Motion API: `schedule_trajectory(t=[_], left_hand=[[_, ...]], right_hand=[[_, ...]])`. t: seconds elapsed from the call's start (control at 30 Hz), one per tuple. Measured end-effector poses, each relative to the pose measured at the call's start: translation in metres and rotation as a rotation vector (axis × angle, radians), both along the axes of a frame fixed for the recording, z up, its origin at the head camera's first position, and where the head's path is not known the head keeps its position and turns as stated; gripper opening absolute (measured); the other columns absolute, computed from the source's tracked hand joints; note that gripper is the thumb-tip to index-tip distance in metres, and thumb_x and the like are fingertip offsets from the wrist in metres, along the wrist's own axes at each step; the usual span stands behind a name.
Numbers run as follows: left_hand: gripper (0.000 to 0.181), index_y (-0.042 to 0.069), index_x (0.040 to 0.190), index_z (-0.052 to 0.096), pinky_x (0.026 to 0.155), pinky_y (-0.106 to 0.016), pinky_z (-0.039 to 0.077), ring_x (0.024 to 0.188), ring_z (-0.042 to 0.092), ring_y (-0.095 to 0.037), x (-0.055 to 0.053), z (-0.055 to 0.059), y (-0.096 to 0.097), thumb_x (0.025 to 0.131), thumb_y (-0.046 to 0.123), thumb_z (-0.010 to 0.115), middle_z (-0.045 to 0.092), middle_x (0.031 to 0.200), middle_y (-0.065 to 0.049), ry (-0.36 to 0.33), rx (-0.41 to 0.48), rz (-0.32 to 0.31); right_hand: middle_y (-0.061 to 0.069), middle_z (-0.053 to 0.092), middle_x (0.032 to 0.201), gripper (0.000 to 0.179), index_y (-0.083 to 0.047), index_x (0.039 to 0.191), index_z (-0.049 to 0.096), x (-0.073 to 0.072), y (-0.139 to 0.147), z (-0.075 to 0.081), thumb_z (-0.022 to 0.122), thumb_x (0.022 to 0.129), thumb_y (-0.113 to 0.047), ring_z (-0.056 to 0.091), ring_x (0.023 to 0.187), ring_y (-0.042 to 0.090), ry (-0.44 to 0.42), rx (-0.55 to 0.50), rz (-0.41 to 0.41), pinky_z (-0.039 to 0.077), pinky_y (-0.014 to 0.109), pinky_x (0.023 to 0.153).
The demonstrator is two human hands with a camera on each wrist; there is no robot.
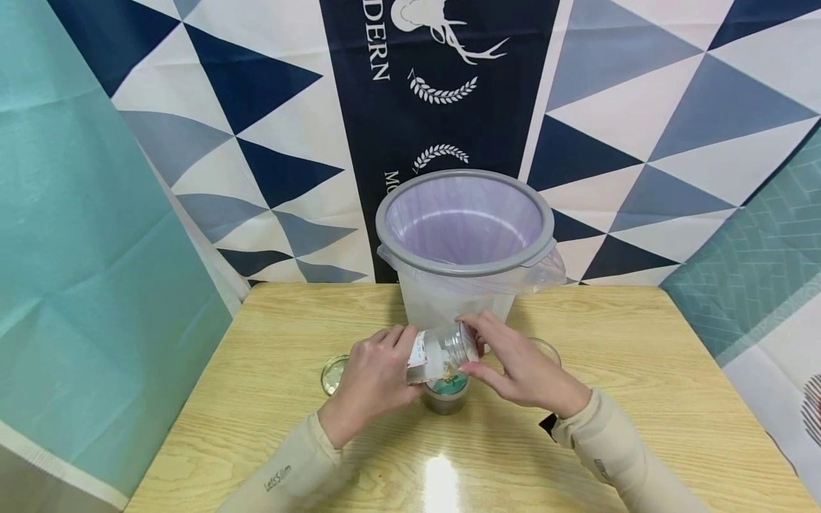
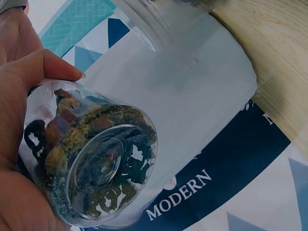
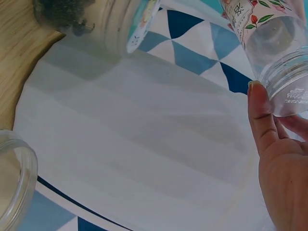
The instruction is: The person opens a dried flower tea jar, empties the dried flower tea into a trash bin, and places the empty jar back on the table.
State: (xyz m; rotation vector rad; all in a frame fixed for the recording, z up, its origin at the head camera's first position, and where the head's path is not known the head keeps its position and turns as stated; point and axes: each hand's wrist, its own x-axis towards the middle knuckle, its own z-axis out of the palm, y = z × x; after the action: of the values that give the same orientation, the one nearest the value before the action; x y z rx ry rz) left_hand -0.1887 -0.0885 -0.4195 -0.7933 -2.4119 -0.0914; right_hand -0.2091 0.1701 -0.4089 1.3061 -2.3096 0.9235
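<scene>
My left hand (image 1: 377, 365) grips a clear jar (image 1: 431, 358) with a flower-printed label, tilted on its side above the table. My right hand (image 1: 522, 365) holds the jar's clear lid (image 3: 294, 98) at the mouth end, thumb on one side and fingers on the other. Brown and yellowish bits show through the jar's base in the left wrist view; whether they lie inside it I cannot tell. Just below the hands stands a second jar (image 1: 445, 402), teal on top, with dark contents visible in the right wrist view.
A bin (image 1: 458, 299) with a grey rim and a purplish liner stands behind the hands. A round clear container (image 1: 333, 375) with pale pieces lies at left. Another clear round rim (image 1: 547, 349) shows behind the right hand. Patterned cloth (image 1: 269, 142) hangs behind the wooden table (image 1: 288, 313).
</scene>
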Motion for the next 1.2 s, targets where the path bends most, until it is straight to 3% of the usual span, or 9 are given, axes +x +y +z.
schedule_trajectory(t=[0.23, 0.37, 0.43, 0.57, 0.67, 0.73, 0.87, 1.1, 1.2], left_hand=[[0.075, 0.007, 0.107, 0.06, 0.057, -0.029, 0.058, 0.072, 0.068, -0.016, -0.002, 0.002, 0.001, 0.054, 0.044, 0.098, 0.072, 0.094, -0.004, -0.025, -0.009, -0.022], [0.076, 0.01, 0.106, 0.059, 0.052, -0.028, 0.055, 0.069, 0.066, -0.015, -0.004, 0.001, 0.003, 0.053, 0.049, 0.097, 0.069, 0.088, 0.0, -0.014, 0.006, -0.018], [0.078, 0.011, 0.105, 0.06, 0.051, -0.028, 0.054, 0.069, 0.067, -0.015, -0.005, -0.001, 0.005, 0.051, 0.052, 0.097, 0.069, 0.087, 0.001, 0.01, 0.014, 0.0], [0.079, 0.011, 0.107, 0.062, 0.052, -0.028, 0.056, 0.073, 0.069, -0.017, -0.002, -0.006, 0.008, 0.049, 0.052, 0.097, 0.071, 0.089, 0.0, 0.064, 0.019, 0.021], [0.079, 0.01, 0.107, 0.062, 0.052, -0.027, 0.056, 0.073, 0.069, -0.017, 0.001, -0.006, 0.011, 0.049, 0.052, 0.096, 0.071, 0.089, 0.0, 0.073, 0.029, 0.012], [0.079, 0.01, 0.106, 0.06, 0.049, -0.027, 0.055, 0.069, 0.067, -0.016, 0.003, -0.005, 0.013, 0.049, 0.051, 0.096, 0.069, 0.085, 0.001, 0.057, 0.045, -0.004], [0.077, 0.011, 0.103, 0.058, 0.046, -0.027, 0.052, 0.061, 0.062, -0.013, 0.004, -0.003, 0.013, 0.049, 0.052, 0.096, 0.065, 0.079, 0.004, 0.009, 0.065, -0.035], [0.076, 0.01, 0.107, 0.06, 0.049, -0.026, 0.053, 0.067, 0.066, -0.013, 0.004, 0.0, 0.013, 0.051, 0.048, 0.096, 0.07, 0.085, 0.002, 0.016, 0.042, -0.057], [0.073, 0.01, 0.107, 0.06, 0.05, -0.026, 0.054, 0.068, 0.067, -0.013, 0.003, 0.002, 0.013, 0.054, 0.046, 0.094, 0.069, 0.085, 0.002, 0.015, 0.035, -0.068]], right_hand=[[0.001, 0.054, 0.108, 0.058, 0.005, 0.14, 0.048, -0.002, 0.003, -0.003, 0.057, 0.104, -0.039, 0.058, 0.091, 0.007, 0.002, -0.006, 0.037, 0.057, 0.025, 0.076], [0.001, 0.053, 0.106, 0.056, 0.005, 0.14, 0.048, 0.0, 0.002, -0.003, 0.058, 0.105, -0.037, 0.055, 0.088, 0.007, 0.03, 0.004, 0.002, 0.054, 0.023, 0.074], [0.0, 0.052, 0.104, 0.052, 0.003, 0.139, 0.05, 0.003, -0.001, -0.002, 0.06, 0.105, -0.035, 0.053, 0.085, 0.006, 0.017, 0.008, -0.052, 0.052, 0.022, 0.071], [-0.001, 0.052, 0.095, 0.043, -0.002, 0.127, 0.056, 0.011, -0.019, -0.003, 0.057, 0.104, -0.038, 0.046, 0.071, 0.004, 0.017, -0.017, -0.233, 0.044, 0.02, 0.06], [0.0, 0.051, 0.085, 0.037, -0.004, 0.109, 0.059, 0.014, -0.033, -0.005, 0.051, 0.104, -0.039, 0.04, 0.062, 0.004, 0.086, -0.094, -0.354, 0.038, 0.02, 0.051], [0.001, 0.052, 0.079, 0.029, -0.005, 0.098, 0.06, 0.013, -0.04, -0.006, 0.052, 0.101, -0.032, 0.039, 0.057, 0.004, 0.148, -0.172, -0.387, 0.036, 0.019, 0.048], [0.0, 0.056, 0.074, 0.016, -0.008, 0.088, 0.063, 0.008, -0.044, -0.007, 0.057, 0.088, -0.023, 0.041, 0.053, 0.004, 0.248, -0.295, -0.365, 0.036, 0.02, 0.044], [-0.001, 0.052, 0.066, 0.043, -0.003, 0.086, 0.068, -0.004, -0.04, -0.013, 0.048, 0.1, -0.039, 0.035, 0.049, 0.002, 0.454, -0.383, -0.28, 0.032, 0.019, 0.039], [-0.003, 0.05, 0.064, 0.047, -0.003, 0.085, 0.068, -0.007, -0.039, -0.013, 0.047, 0.101, -0.042, 0.033, 0.049, 0.001, 0.512, -0.4, -0.259, 0.031, 0.018, 0.038]])
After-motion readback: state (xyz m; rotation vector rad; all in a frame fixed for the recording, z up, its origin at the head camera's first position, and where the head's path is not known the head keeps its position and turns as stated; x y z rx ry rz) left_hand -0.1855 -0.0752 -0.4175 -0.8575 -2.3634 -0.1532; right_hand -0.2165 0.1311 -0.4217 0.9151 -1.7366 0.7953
